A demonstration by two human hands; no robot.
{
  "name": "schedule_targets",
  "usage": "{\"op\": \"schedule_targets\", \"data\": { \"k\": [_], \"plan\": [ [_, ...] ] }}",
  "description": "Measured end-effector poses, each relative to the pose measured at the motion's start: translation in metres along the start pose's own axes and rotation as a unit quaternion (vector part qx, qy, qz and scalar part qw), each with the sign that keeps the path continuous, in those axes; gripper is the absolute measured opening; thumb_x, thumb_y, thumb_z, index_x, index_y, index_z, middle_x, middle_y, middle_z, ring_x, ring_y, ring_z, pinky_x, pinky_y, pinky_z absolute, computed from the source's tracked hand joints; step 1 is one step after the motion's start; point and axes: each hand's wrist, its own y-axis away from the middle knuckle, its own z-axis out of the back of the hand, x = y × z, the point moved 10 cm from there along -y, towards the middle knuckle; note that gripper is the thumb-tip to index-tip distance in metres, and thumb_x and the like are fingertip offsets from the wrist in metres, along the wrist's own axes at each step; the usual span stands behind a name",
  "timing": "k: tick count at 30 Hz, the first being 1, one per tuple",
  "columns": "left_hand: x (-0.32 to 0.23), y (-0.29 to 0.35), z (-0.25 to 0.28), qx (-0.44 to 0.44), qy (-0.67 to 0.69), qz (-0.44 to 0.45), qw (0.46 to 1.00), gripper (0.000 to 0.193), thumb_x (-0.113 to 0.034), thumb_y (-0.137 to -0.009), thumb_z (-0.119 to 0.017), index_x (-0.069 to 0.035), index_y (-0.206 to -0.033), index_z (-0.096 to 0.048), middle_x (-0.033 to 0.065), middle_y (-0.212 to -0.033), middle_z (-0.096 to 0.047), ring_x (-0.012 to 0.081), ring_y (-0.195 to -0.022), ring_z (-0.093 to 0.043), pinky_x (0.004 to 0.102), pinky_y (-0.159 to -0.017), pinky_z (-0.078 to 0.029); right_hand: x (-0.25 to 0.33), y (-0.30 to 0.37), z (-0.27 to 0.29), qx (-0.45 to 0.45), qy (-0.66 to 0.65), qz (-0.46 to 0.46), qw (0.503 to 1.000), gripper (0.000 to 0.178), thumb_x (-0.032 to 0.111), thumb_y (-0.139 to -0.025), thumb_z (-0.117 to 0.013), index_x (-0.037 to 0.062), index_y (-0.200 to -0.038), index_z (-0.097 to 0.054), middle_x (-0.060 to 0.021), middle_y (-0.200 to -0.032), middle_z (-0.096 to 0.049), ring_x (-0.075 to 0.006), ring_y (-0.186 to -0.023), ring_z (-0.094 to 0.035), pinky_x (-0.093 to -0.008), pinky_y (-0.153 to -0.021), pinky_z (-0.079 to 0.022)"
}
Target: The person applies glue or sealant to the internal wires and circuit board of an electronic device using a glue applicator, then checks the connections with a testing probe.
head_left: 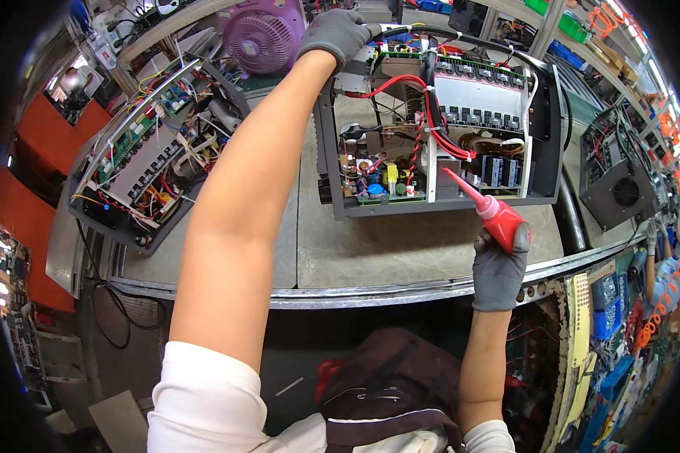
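My right hand (500,264), in a grey glove, is closed around a red squeeze bottle (504,224). The bottle's long pink nozzle tilts up and left, its tip in front of the lower part of an open electronics chassis (438,205). Inside that chassis are circuit boards, red wires (433,113), a white heat sink panel (480,94) and black capacitors (499,171). My left arm stretches far forward. The gloved left hand (336,36) grips the chassis at its upper left corner, near a thick black cable (449,34); its fingertips are partly hidden.
A second open chassis (147,155) stands at the left of the workbench (423,249), and another dark unit with a fan (623,189) at the right. Behind my left hand is a purple fan (261,41). Blue parts bins (606,321) line the right side, where another person's arm shows.
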Motion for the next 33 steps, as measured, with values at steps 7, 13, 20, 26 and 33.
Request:
{"op": "schedule_targets", "data": {
  "k": [7,13,20,26,33],
  "plan": [
    [0.001,0.007,0.011,-0.016,0.009,0.003,1.0,0.043,-0.052,-0.084,-0.061,-0.018,-0.108,-0.072,0.0123,-0.103,-0.07,0.0292,-0.095,-0.067,0.0392,-0.088,-0.05,-0.004,0.017,0.013,-0.031,-0.075,-0.047,0.996,0.053,0.05,-0.088,-0.064,0.0031,-0.113,-0.054,-0.0084,-0.09,-0.059,-0.0166,-0.072,-0.055,-0.0298,-0.064,-0.047],
    [0.002,0.013,0.019,-0.029,0.029,0.004,0.999,0.041,-0.051,-0.086,-0.058,-0.018,-0.107,-0.072,0.0123,-0.106,-0.069,0.0328,-0.101,-0.064,0.04,-0.09,-0.049,-0.004,0.024,0.027,-0.081,-0.072,-0.043,0.993,0.049,0.049,-0.09,-0.062,0.0045,-0.11,-0.054,-0.0075,-0.088,-0.059,-0.016,-0.071,-0.054,-0.0288,-0.061,-0.046],
    [-0.009,0.024,0.031,-0.05,0.013,-0.023,0.998,0.041,-0.049,-0.088,-0.056,-0.016,-0.107,-0.071,0.0149,-0.097,-0.07,0.0312,-0.088,-0.067,0.0396,-0.081,-0.05,0.0,0.031,0.025,-0.073,-0.059,-0.058,0.994,0.05,0.048,-0.09,-0.062,0.0043,-0.112,-0.054,-0.0073,-0.088,-0.059,-0.0157,-0.07,-0.054,-0.0283,-0.061,-0.046],
    [-0.013,0.042,0.046,-0.05,0.031,-0.005,0.998,0.039,-0.047,-0.087,-0.059,-0.016,-0.107,-0.072,0.0134,-0.1,-0.07,0.031,-0.095,-0.066,0.0387,-0.085,-0.049,0.003,0.047,0.018,-0.073,-0.097,-0.099,0.988,0.053,0.051,-0.089,-0.062,0.0033,-0.111,-0.055,-0.0065,-0.085,-0.058,-0.0161,-0.067,-0.053,-0.0269,-0.058,-0.048],
    [-0.036,0.082,0.062,-0.071,0.048,-0.02,0.996,0.035,-0.041,-0.087,-0.064,-0.01,-0.101,-0.072,0.014,-0.095,-0.07,0.0286,-0.09,-0.067,0.0363,-0.08,-0.05,0.012,0.059,0.032,-0.054,-0.12,-0.108,0.985,0.056,0.054,-0.09,-0.058,0.0028,-0.113,-0.057,-0.0075,-0.089,-0.06,-0.016,-0.068,-0.054,-0.0286,-0.057,-0.047]
  ]
}}
